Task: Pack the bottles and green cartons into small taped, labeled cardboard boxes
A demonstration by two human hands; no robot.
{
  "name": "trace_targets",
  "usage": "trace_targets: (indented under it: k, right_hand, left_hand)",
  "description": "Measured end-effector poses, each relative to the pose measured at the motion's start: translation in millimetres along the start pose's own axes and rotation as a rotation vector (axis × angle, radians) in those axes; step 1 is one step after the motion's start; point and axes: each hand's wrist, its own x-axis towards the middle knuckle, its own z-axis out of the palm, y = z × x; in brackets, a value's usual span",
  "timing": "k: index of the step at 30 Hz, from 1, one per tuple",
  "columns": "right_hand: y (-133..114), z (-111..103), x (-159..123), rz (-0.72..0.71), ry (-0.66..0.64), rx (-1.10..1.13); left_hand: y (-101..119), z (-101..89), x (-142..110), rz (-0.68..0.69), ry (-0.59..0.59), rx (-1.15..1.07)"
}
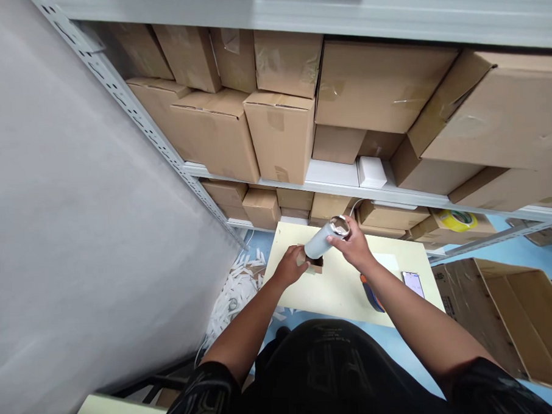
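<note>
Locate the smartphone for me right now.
In the head view, the smartphone lies near the right edge of the pale yellow table, between the right forearm and the open cardboard carton farther right.

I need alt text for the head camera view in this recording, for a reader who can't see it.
A person's right hand holds a tilted silver-grey cylinder at the opening of a small cardboard box, which the left hand steadies on a pale table. A phone lies to the right; behind, metal shelves hold brown cartons.
</note>
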Motion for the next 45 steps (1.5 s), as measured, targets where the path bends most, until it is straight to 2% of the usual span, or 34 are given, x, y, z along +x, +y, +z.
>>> trace_targets:
  k: [4,9,18,24,30,33,36,39,42,43,45]
  right_hand:
    - [23,15,-7,0.038,-0.085,-0.173]
    - [44,20,-19,0.044,-0.174,-0.364]
    - [79,20,-17,-0.14,-0.446,-0.714]
    - [79,15,-3,-0.178,-0.67,-0.955]
    - [70,21,4,-0.236,-0.838,-1.145]
    - [70,25,2,-0.214,-0.827,-1.146]
    - [76,23,-3,-0.222,-0.766,-1.033]
    - [88,14,-16,-0.228,-0.602,-0.848]
    - [105,1,-39,-0.103,-0.364,-0.706]
    - [110,-2,-47,-0.056,-0.316,-0.674]
    - [120,-5,-63,-0.056,-0.321,-0.634]
  left_hand:
    - [-3,2.0,-1,-0.019,0.003,-0.063]
    - [-8,5.8,0,-0.026,0.017,-0.046]
    - [-6,8.1,-4,-0.041,-0.003,-0.015]
    - [-4,11.8,-5,-0.039,-0.017,-0.021]
    - [-4,12.9,-6,-0.084,-0.023,-0.033]
    - [-4,13.1,-7,-0.086,-0.027,-0.051]
    - [-4,13.4,-7,-0.096,-0.017,-0.073]
    - [-2,12.8,-8,-0.084,0.014,-0.082]
    - [5,11.1,-11,-0.089,0.057,-0.088]
    - [8,10.5,-12,-0.097,0.074,-0.092]
    - [14,9.5,-15,-0.101,0.102,-0.096]
